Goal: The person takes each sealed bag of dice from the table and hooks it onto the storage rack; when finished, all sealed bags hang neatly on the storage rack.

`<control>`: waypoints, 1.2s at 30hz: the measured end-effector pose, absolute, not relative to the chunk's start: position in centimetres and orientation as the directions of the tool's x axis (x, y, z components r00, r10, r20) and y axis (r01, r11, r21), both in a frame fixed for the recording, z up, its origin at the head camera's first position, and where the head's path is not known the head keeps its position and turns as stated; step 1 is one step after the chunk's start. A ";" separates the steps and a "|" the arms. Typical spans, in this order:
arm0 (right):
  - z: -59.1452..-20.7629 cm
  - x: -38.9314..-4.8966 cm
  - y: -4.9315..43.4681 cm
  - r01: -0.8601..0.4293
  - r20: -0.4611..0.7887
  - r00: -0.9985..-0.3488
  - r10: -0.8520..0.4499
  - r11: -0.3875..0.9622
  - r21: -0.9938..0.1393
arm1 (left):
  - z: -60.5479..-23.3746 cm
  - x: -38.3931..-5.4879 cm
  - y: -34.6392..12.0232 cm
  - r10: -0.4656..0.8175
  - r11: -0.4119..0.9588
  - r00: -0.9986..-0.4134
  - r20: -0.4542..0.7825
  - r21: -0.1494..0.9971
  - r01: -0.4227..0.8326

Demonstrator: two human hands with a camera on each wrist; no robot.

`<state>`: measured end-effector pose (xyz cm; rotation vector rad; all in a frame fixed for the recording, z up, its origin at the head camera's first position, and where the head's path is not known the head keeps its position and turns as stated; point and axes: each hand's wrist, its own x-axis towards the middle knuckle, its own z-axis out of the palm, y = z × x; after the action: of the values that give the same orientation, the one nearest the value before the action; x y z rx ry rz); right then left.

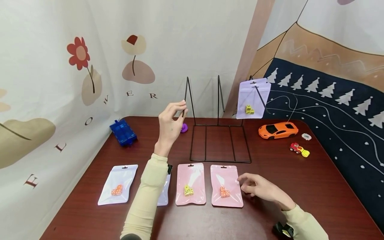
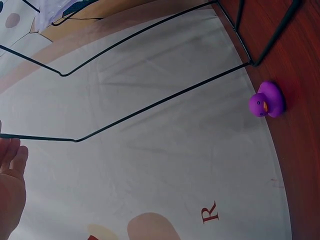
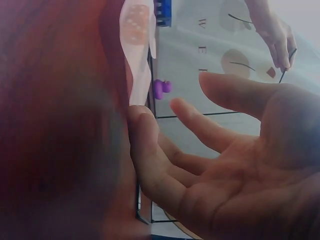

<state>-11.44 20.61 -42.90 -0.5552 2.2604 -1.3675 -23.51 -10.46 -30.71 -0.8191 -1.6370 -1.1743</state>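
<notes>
My left hand (image 1: 170, 124) pinches the free end of the left hook of a black wire rack (image 1: 218, 103). In the left wrist view, the fingers (image 2: 16, 156) touch that hook's end. A lilac zip bag (image 1: 243, 96) with yellow dice hangs on the rack's right hook. My right hand (image 1: 264, 188) is beside the right edge of a pink bag with orange dice (image 1: 232, 180), its fingers loosely bent and holding nothing. Left of that bag lies a pink bag with yellow dice (image 1: 195, 176).
Farther left lie a lilac bag with orange dice (image 1: 121, 176) and another lilac bag (image 1: 163, 196), partly hidden by my left forearm. A blue toy (image 1: 123, 132), a purple duck (image 2: 270, 100), an orange car (image 1: 278, 130), a small red-yellow toy vehicle (image 1: 299, 150) and a round chip (image 1: 306, 136) surround the rack.
</notes>
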 end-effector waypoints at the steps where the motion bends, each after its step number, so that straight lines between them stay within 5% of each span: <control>1: -43.0 -11.4 20.6 -0.105 -0.165 -0.816 -0.554 0.423 -0.900 | -30.7 -23.5 -10.5 0.001 0.320 -0.346 0.938 0.327 0.889; 11: -44.1 -11.3 20.1 -0.079 -0.195 -0.784 -0.589 0.406 -0.911 | -30.4 -23.2 -10.4 0.011 0.331 -0.349 0.937 0.326 0.885; 36: -45.0 -11.5 19.6 -0.066 -0.121 -0.893 -0.433 0.392 -0.918 | -32.1 -25.2 -11.2 0.023 0.327 -0.376 0.926 0.348 0.879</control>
<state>-11.48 19.56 -45.05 -0.4334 2.3143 -1.5030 -25.19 -11.15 -32.15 -0.8207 -1.6796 -1.1771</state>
